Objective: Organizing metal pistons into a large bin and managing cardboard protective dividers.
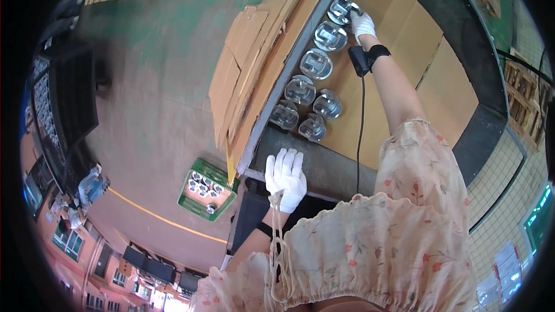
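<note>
Several shiny metal pistons stand in a row along the left side of the cardboard-lined bench. At the far end of that row, my white-gloved right hand (363,25) has its fingers closed on the side of a piston (340,10). Another piston (330,36) stands just nearer than it. My left hand (287,179), also gloved in white, lies with its fingers stretched out at the bench's near edge and holds nothing. Closest to it are two more pistons, one at the row's near end (284,114) and one beside it (312,127).
A black box with a cable (359,60) hangs at my right wrist. Folded cardboard sheets (248,52) lean along the bench's left side. On the floor, a green crate (188,203) holds metal parts. A dark bin (69,92) and a person (89,188) are farther left.
</note>
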Demonstrator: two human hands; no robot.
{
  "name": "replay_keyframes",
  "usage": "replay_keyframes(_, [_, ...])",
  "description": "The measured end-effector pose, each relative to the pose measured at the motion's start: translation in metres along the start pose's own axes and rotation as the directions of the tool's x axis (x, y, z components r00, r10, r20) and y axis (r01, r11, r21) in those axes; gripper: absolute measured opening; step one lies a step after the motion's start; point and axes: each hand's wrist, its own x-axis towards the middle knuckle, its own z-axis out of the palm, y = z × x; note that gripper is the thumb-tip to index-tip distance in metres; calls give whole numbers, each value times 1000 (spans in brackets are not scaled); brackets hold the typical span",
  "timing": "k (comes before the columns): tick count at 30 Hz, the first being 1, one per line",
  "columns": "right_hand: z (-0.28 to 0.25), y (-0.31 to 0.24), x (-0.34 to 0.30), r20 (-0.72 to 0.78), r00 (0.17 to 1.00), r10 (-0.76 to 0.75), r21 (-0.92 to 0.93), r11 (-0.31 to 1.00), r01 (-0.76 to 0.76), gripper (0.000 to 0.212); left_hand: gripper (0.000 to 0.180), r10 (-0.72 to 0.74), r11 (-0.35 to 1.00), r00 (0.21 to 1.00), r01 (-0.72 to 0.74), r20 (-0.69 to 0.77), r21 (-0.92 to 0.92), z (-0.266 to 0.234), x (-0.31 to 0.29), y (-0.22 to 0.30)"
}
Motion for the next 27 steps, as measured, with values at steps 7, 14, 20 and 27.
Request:
replay_keyframes(7, [-4,46,-137,29,996,83,20,996,-84,56,41,-1,999,1000,1,-6,-53,-4,-22,-16])
replay_keyframes(14, [22,14,-326,312,682,-662,-163,670,724,23,33,-3,997,998,-2,-70,-74,-4,-29,-18])
replay_keyframes(20, [96,-15,-364,577,768,-279,-430,695,576,33,30,1,995,986,-17,-169,-93,-1,-27,-17])
replay_keyframes(27, [125,-10,-380,421,879,-224,-478,769,425,22,24,-11,994,981,-11,-194,-110,-4,-33,-22])
